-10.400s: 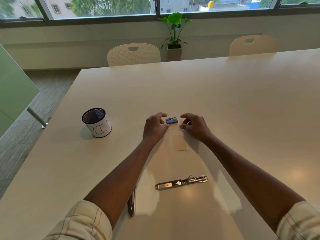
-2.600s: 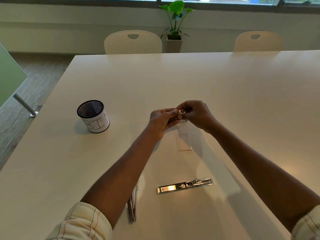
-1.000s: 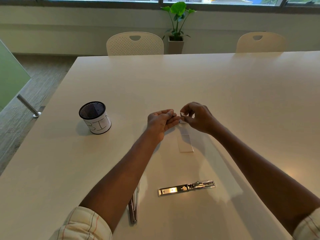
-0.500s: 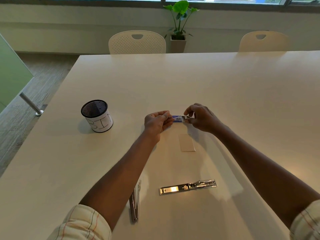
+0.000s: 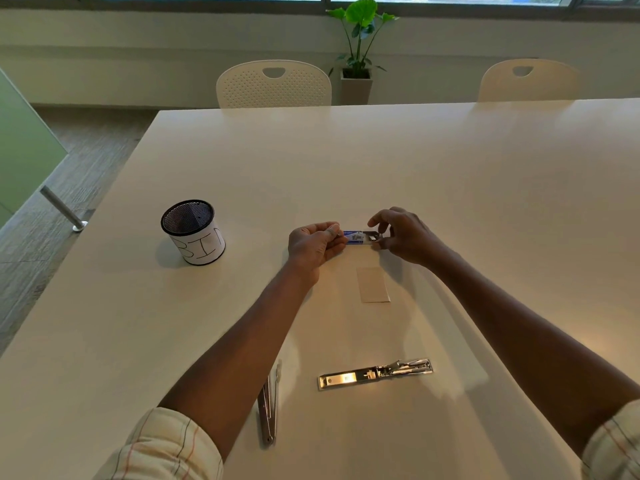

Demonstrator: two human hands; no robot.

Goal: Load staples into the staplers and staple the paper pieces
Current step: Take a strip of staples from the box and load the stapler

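Observation:
A small blue staple box (image 5: 354, 236) is held just above the table between both hands. My left hand (image 5: 313, 244) pinches its left end. My right hand (image 5: 401, 235) pinches the inner tray (image 5: 372, 236) that sticks out of its right end. A small beige paper piece (image 5: 373, 284) lies flat on the table just below the box. One metal stapler (image 5: 375, 373) lies opened out flat near me. A second metal stapler (image 5: 269, 407) lies beside my left forearm, partly hidden by it.
A black mesh cup labelled BIN (image 5: 194, 231) stands to the left on the white table (image 5: 450, 174). Two cream chairs (image 5: 273, 84) stand at the far edge, with a potted plant (image 5: 356, 50) behind them by the window.
The box was lifted off the table and worked between both hands. In the last half second my right hand has drawn the inner tray a little further out to the right.

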